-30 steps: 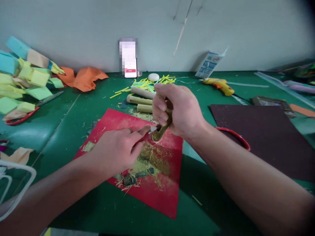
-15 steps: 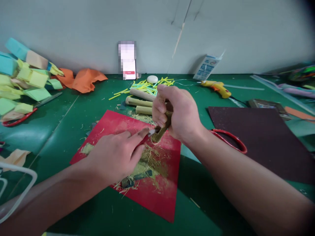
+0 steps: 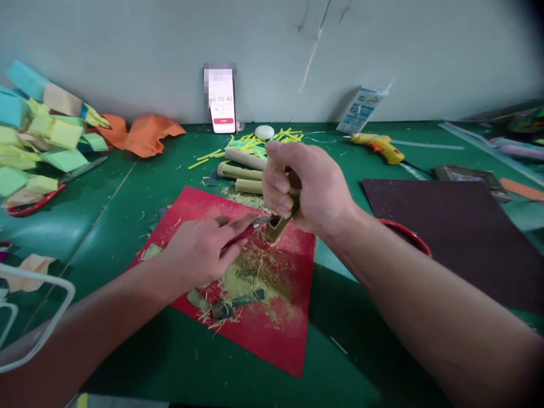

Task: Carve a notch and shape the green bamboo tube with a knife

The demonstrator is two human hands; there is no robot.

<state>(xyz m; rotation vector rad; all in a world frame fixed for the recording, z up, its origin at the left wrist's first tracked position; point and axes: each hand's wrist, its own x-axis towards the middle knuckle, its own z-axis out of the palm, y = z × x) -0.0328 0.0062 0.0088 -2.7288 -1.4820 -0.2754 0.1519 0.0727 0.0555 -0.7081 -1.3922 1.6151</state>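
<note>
My left hand (image 3: 204, 246) is closed around a red-handled craft knife (image 3: 240, 235), its metal blade pointing right. The blade tip lies at a hollowed opening in a short bamboo tube (image 3: 276, 228). My right hand (image 3: 304, 187) grips that tube in a fist, its cut lower end tilted down and left. Beneath both hands a red sheet (image 3: 280, 351) carries fine shavings (image 3: 246, 283) and dark green scraps (image 3: 219, 310). Behind my right hand lie several more bamboo sticks (image 3: 242, 171), partly covered by it.
A lit phone (image 3: 221, 102) leans on the wall beside a white oval object (image 3: 264, 132) and yellow-green strips (image 3: 208, 154). To the right are a yellow glue gun (image 3: 378, 146), a dark board (image 3: 450, 238) and red handles (image 3: 410, 238). Folded paper pieces (image 3: 63, 133) and scissors (image 3: 36, 203) lie left.
The knife has drawn back slightly left, showing more of its handle and blade. My right hand still grips the bamboo tube, shifted a little. The whole view has moved slightly.
</note>
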